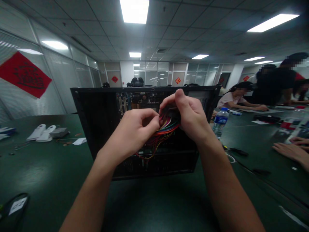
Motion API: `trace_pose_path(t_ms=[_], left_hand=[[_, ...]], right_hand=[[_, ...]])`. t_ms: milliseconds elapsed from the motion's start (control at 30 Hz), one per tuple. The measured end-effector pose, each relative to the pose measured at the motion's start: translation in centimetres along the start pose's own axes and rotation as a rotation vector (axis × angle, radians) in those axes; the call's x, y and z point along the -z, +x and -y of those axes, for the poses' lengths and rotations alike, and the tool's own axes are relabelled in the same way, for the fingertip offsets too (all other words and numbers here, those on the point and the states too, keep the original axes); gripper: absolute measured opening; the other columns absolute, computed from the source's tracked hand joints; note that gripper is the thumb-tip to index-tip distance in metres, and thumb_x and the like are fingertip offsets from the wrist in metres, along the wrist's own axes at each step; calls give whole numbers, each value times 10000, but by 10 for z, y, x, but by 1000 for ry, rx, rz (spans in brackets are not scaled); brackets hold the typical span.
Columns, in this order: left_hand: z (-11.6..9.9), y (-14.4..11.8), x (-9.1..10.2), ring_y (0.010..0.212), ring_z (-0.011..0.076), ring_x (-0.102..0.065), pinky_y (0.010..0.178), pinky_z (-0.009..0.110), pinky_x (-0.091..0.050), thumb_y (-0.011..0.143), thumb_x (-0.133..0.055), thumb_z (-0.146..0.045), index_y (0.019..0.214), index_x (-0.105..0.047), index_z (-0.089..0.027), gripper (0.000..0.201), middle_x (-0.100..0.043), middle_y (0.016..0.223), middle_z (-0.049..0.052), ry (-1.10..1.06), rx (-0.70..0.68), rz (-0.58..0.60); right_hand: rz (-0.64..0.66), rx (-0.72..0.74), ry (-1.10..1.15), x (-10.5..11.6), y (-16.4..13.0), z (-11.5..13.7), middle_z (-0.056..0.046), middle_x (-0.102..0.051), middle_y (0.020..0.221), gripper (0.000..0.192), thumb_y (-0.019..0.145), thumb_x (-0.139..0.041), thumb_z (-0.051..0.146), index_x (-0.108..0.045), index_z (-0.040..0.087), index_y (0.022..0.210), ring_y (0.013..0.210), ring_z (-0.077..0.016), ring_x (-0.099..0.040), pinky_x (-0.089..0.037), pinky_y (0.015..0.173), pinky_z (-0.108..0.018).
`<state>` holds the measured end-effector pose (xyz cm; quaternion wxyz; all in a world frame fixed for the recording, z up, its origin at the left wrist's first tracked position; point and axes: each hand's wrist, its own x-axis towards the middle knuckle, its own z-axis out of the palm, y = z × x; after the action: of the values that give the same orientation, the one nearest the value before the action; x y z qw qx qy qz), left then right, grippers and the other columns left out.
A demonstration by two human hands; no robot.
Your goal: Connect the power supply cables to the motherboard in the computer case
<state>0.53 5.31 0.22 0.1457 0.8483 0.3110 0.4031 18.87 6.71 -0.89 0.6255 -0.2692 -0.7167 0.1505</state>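
Note:
A black computer case (pixel 96 135) stands on the green table with its side off, its inside facing me. The motherboard (pixel 135 101) shows in the upper middle. In front of it hangs a bundle of multicoloured cables (pixel 166 129). My left hand (pixel 135 129) pinches some of these wires between thumb and fingertips. My right hand (pixel 188 116) is curled around the bundle's upper right end, beside a dark part that its fingers partly cover. Whether that part is a connector I cannot tell.
A water bottle (pixel 220 122) stands just right of the case. Cables and a dark object (pixel 238 151) lie beyond my right forearm. Another person's hands (pixel 292 149) rest at the right edge. White objects (pixel 42 132) and a grey box (pixel 59 132) lie at left.

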Motion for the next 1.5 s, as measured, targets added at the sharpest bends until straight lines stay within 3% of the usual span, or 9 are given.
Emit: trace_pose_path(t_ms=[100, 233, 433, 700, 867, 1000, 1133, 1333, 1500], left_hand=[[2, 1, 0, 681, 128, -572, 596, 237, -404, 942, -552, -320, 849, -705, -149, 247, -678, 765, 2, 16, -7, -53], [3, 2, 0, 684, 121, -539, 611, 235, -408, 965, -536, -354, 822, -658, -152, 276, -629, 747, -5, -20, 18, -37], [9, 4, 4, 731, 123, -543, 671, 233, -473, 938, -590, -429, 903, -606, -164, 268, -582, 820, -7, -372, 120, 227], [10, 6, 5, 673, 103, -510, 609, 211, -430, 858, -716, -406, 873, -650, -138, 276, -596, 761, -18, -465, 173, 310], [15, 8, 3, 662, 105, -521, 598, 218, -422, 859, -707, -403, 885, -697, -127, 277, -624, 771, 3, -404, 145, 198], [19, 9, 3, 655, 111, -538, 600, 226, -433, 837, -729, -402, 816, -690, -123, 283, -617, 721, 6, -413, 170, 83], [27, 11, 4, 687, 118, -599, 654, 236, -490, 797, -759, -321, 835, -699, -129, 205, -688, 799, 33, -567, 184, 62], [34, 12, 1, 650, 115, -592, 641, 241, -495, 777, -697, -288, 813, -695, -132, 161, -679, 759, 24, -548, 202, 43], [26, 13, -3, 564, 91, -454, 535, 216, -376, 766, -604, -276, 672, -582, -154, 156, -529, 615, -33, -412, 196, -4]], right_hand=[[-85, 77, -62, -3, 3, -4, -58, -693, 900, 649, 950, -384, 749, -681, 181, 852, 843, -153, -642, -515, 774, -290], [-110, 133, -116, -8, 4, -3, -58, -696, 930, 544, 990, -427, 656, -668, 185, 866, 912, -157, -632, -499, 844, -292], [-120, 97, -124, -11, 2, 0, -66, -692, 954, 498, 996, -447, 624, -654, 183, 897, 897, -157, -630, -504, 822, -287], [-71, 111, -101, -14, -2, 8, -61, -669, 947, 450, 991, -495, 590, -646, 182, 878, 891, -155, -615, -487, 753, -271], [-67, 16, -89, -9, -2, 8, -45, -640, 916, 479, 963, -497, 651, -622, 193, 900, 716, -117, -573, -438, 585, -243], [32, -62, -84, -2, -1, 5, -12, -583, 723, 526, 901, -549, 712, -593, 191, 843, 588, -101, -519, -375, 498, -232], [199, -42, -97, 0, -1, 4, -4, -571, 671, 512, 872, -630, 672, -602, 168, 787, 589, -103, -517, -371, 508, -230], [191, -11, -200, -1, -3, 8, -20, -606, 701, 413, 911, -648, 540, -636, 145, 792, 638, -116, -525, -367, 553, -238], [183, 36, -347, -4, -6, 15, -3, -554, 629, 390, 929, -639, 452, -599, 143, 696, 601, -102, -460, -309, 560, -249]])
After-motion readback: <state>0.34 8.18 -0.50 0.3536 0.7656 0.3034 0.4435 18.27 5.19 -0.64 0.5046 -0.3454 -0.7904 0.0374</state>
